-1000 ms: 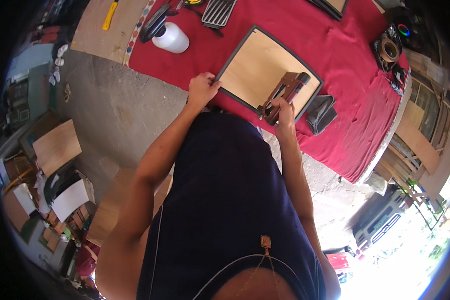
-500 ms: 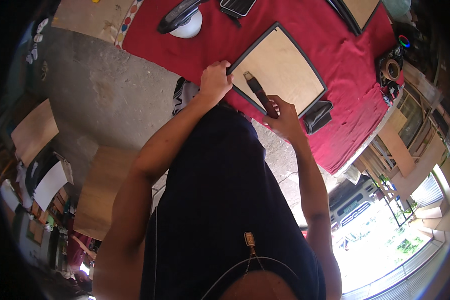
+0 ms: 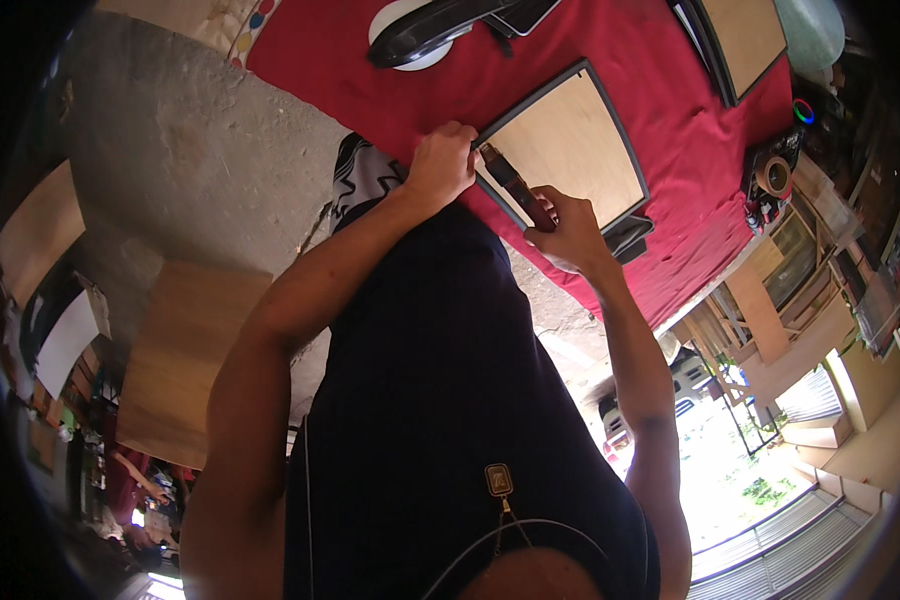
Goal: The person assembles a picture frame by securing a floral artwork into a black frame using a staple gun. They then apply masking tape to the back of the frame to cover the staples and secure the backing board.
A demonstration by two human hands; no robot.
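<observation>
A dark-edged picture frame (image 3: pixel 618 127) lies on the red cloth, with a light brown backing board (image 3: pixel 570 140) facing up. My left hand (image 3: pixel 444 165) has its fingers curled over the frame's left corner. In my right hand (image 3: pixel 572 232) is a dark-handled hand tool (image 3: pixel 511 181) with a short metal end; its exact kind does not show clearly. The tool slants across the near part of the board, and its metal end is at the frame's inner edge, close to my left fingers.
A dark folded pouch (image 3: pixel 630 238) lies by the frame's right corner. Beyond the frame, a black curved object (image 3: pixel 435 32) sits over a white round one. Another framed board (image 3: pixel 745 40) and a tape roll (image 3: pixel 773 177) are at the right. Plywood (image 3: pixel 182 350) stands behind at left.
The tool's metal end has moved left across the board to the frame's edge beside my left hand. Both hands keep their grip. The whole view has shifted slightly.
</observation>
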